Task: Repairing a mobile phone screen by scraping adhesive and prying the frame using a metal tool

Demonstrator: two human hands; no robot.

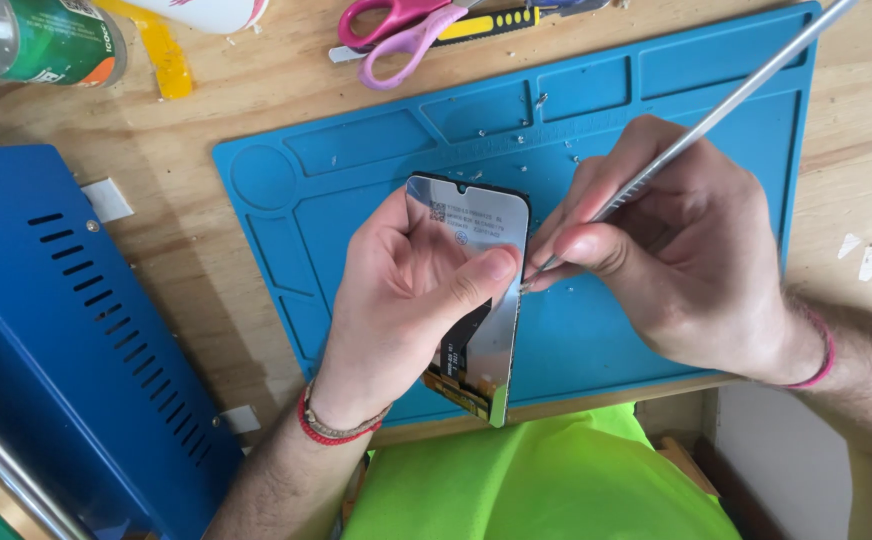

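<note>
A blue metal case (66, 340) fills the wooden table's (236, 100) left edge beside a blue work mat (356, 170). Above the mat's front edge, the left hand (406, 300) grips a phone screen panel (481, 260), held upright. The right hand (676, 260) pinches a thin metal pry tool (716, 110), tip at the panel's right edge. Pink scissors (406, 35) lie at the back edge.

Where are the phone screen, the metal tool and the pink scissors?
Phone screen (476, 225), head view, on its shiny upper back.
Metal tool (736, 95), head view, mid-shaft.
Pink scissors (406, 35), head view, on a handle loop.
</note>
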